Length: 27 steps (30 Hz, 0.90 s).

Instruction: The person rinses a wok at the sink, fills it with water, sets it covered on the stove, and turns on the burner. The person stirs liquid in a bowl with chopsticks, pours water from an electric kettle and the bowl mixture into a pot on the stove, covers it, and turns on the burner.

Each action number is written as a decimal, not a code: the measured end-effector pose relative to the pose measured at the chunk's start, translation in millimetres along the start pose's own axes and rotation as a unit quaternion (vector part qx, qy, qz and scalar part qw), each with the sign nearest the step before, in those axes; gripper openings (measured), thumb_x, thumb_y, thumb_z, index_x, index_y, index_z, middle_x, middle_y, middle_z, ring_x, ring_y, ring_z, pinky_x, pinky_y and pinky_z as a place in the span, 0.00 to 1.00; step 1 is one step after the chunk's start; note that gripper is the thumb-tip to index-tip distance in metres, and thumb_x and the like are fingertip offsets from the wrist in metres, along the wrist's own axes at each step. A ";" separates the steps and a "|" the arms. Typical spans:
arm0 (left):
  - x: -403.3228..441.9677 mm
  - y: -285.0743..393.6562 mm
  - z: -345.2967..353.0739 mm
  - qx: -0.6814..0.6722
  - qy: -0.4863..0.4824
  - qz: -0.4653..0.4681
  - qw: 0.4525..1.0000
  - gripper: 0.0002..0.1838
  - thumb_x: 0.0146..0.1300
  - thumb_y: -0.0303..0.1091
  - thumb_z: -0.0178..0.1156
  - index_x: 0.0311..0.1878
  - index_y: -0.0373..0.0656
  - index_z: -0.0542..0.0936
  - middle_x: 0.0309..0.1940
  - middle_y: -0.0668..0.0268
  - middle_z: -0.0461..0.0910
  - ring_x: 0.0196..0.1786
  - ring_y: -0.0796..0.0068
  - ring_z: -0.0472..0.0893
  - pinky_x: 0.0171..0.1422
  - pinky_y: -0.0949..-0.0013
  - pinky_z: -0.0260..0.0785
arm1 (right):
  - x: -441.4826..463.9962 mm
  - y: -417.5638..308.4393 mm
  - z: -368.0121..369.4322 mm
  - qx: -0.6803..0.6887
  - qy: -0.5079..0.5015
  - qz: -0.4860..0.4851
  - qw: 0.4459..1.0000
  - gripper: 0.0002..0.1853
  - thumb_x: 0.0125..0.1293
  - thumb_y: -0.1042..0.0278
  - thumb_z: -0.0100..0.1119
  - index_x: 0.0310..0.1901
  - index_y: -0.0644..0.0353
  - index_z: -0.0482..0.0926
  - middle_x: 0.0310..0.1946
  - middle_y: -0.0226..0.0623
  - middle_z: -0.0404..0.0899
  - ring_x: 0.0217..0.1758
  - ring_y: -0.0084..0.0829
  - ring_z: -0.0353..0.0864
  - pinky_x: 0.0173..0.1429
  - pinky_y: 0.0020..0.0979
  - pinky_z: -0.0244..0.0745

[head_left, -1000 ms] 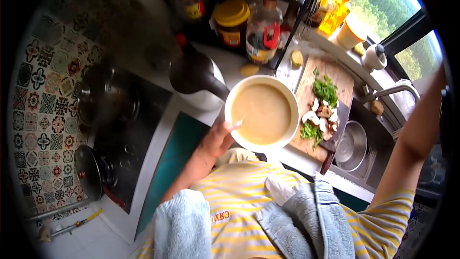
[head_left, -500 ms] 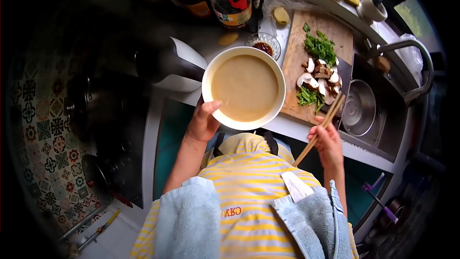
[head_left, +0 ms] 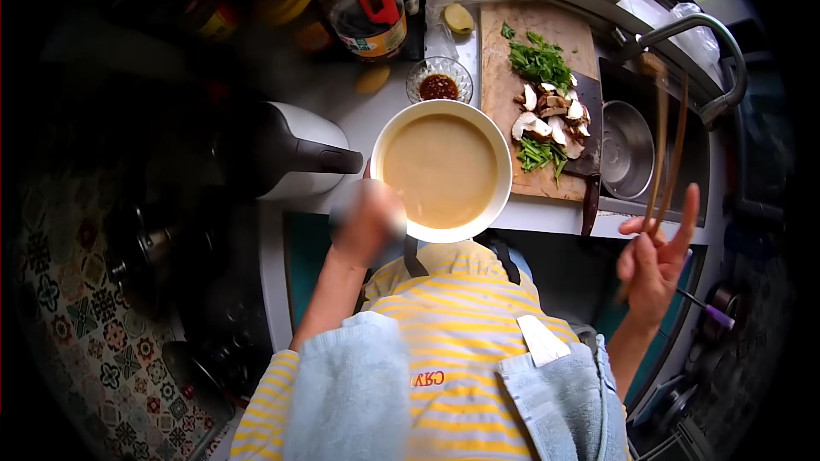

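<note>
A white bowl (head_left: 504,172) full of pale brown liquid (head_left: 441,171) is gripped at its left rim by my left hand (head_left: 372,224), which is partly blurred. Out to the right, my right hand (head_left: 653,269) holds a pair of wooden chopsticks (head_left: 668,149), tips pointing up toward the sink, with one finger stretched out. On the wooden cutting board (head_left: 500,60) lie cut mushrooms (head_left: 555,119), chopped leafy greens (head_left: 541,64) and chopped green stems (head_left: 540,154). A dark-bladed knife (head_left: 591,196) rests at the board's right side. Behind the bowl stands a small glass dish (head_left: 462,77) of dark red sauce.
A kettle (head_left: 312,149) stands left of the bowl. At the back are a bottle with a red handle (head_left: 376,0) and a cut yellowish piece (head_left: 459,19). The sink on the right holds a metal basin (head_left: 628,154) under a curved faucet (head_left: 726,43).
My right hand has swung right, away from the board, and the chopsticks now point upward. The knife handle has come into view. The camera's view has shifted slightly.
</note>
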<state>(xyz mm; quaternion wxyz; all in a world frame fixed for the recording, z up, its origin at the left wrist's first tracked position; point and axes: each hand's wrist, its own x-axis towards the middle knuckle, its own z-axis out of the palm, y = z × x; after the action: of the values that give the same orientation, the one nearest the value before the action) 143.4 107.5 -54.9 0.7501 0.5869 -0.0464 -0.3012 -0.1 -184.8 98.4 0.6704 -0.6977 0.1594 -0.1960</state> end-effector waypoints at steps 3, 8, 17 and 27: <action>4.9 8.1 0.7 -0.030 -0.036 -0.020 0.999 0.41 0.45 0.46 0.61 0.61 0.37 0.57 0.54 0.57 0.67 0.57 0.68 0.69 0.59 0.67 0.64 | -4.7 -21.2 -10.1 0.087 -0.085 0.033 0.992 0.15 0.64 0.79 0.40 0.52 0.62 0.66 0.29 0.43 0.72 0.10 0.11 0.56 0.13 0.11 0.52; 11.0 16.5 3.9 0.175 -0.085 0.099 0.976 0.23 0.56 0.24 0.45 0.56 0.28 0.60 0.48 0.48 0.71 0.49 0.58 0.74 0.57 0.65 0.65 | -6.7 -24.6 8.9 0.386 -0.200 0.043 0.900 0.07 0.61 0.74 0.43 0.39 0.64 0.69 0.28 0.53 0.75 0.16 0.27 0.76 0.18 0.21 0.72; 15.2 -3.1 -12.1 -0.107 -0.073 -0.031 0.991 0.45 0.45 0.51 0.62 0.61 0.35 0.56 0.55 0.56 0.66 0.57 0.67 0.68 0.60 0.67 0.63 | -9.3 -22.9 41.8 0.556 -0.238 0.084 0.792 0.09 0.64 0.70 0.40 0.41 0.66 0.64 0.38 0.65 0.74 0.38 0.55 0.79 0.41 0.47 0.76; 11.7 7.4 31.6 -0.192 -0.060 -0.003 0.980 0.39 0.47 0.43 0.62 0.61 0.38 0.58 0.55 0.59 0.65 0.58 0.68 0.66 0.61 0.66 0.60 | 15.2 -37.5 20.5 -0.017 -0.101 -0.071 0.992 0.33 0.62 0.33 0.31 0.28 0.61 0.69 0.14 0.30 0.65 0.16 0.24 0.67 0.23 0.21 0.63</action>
<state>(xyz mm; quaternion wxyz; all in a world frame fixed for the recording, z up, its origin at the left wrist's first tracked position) 142.5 75.7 -41.8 0.8438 0.4131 -0.0305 -0.3412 21.6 -172.4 136.2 0.6556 -0.7346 0.0448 -0.1688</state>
